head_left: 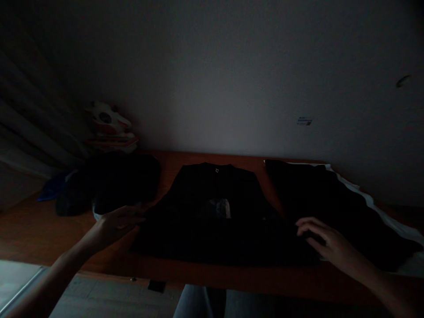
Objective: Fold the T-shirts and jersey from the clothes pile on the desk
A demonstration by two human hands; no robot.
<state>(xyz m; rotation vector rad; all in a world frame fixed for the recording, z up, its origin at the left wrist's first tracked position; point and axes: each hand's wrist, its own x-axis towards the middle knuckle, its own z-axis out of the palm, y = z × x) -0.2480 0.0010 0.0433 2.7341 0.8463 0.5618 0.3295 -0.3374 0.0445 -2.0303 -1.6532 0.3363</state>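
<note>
The shirt is seemingly being straightened, even edges called for, with left hand (grip unclear) and right hand (unclenched) flanking it.

Black garments on brown table

I'd say I'm standing in a room of a home, though which room I can't tell (it's so dim that the corners fade to black). A curtain hangs in folds on the left, and a plain wall rises behind a long wooden tabletop. By the wall sits a toy-like figure in white and red, and everyday clothing lies about: a black garment, and a dark-and-white stack of clothes.
</note>
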